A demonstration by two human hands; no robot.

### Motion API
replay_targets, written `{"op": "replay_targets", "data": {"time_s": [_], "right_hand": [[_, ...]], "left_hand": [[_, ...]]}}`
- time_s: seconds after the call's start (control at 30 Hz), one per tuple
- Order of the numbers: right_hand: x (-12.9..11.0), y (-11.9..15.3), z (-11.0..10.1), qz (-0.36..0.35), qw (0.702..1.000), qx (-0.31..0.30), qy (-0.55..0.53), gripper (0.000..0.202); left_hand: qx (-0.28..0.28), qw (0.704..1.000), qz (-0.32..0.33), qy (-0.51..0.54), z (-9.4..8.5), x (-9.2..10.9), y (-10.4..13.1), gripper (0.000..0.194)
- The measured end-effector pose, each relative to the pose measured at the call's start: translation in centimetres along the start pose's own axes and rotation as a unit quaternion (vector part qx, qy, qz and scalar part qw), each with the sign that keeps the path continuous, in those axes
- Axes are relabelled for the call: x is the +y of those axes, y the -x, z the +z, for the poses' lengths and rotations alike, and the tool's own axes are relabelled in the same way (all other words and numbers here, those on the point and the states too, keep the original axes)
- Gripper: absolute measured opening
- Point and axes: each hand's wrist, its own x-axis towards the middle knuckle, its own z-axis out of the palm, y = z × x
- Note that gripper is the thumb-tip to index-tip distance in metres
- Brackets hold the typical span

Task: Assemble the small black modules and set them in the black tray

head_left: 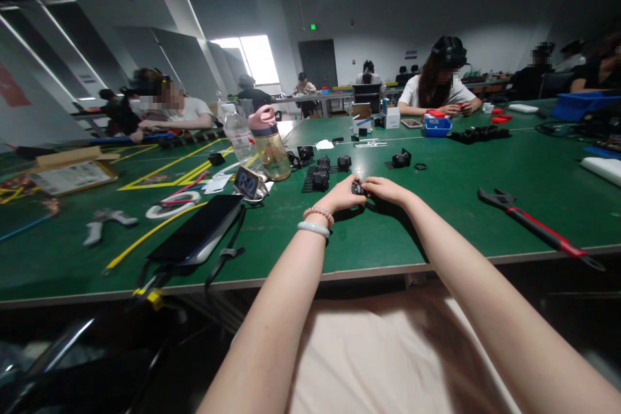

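Over the green table, a small black part (358, 188) is held between both hands. My left hand (345, 194) is closed around its left side, with a beaded bracelet and a pale bangle on the wrist. From the right, the fingertips of my right hand (384, 189) pinch at the same part; the exact grip is too small to make out. Just beyond the left hand stand several black blocky parts (320, 174) with comb-like edges. A similar black part (400, 158) sits farther right, beside a black ring (420, 167).
A tinted bottle (272, 149) with a pink lid stands left of the parts. Nearer are a small propped screen (247, 182), a phone-like black slab (196, 229) with cables and a yellow cable (150, 239). An adjustable wrench (533, 223) lies right. Co-workers sit across the table.
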Motion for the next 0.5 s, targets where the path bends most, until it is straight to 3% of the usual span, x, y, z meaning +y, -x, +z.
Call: {"op": "replay_targets", "data": {"time_s": [0.5], "right_hand": [[0.13,-0.04,0.09,-0.009,1.0,0.001,-0.006,0.028]], "left_hand": [[0.004,1.0,-0.002,0.011,0.02,0.01,0.0,0.044]]}}
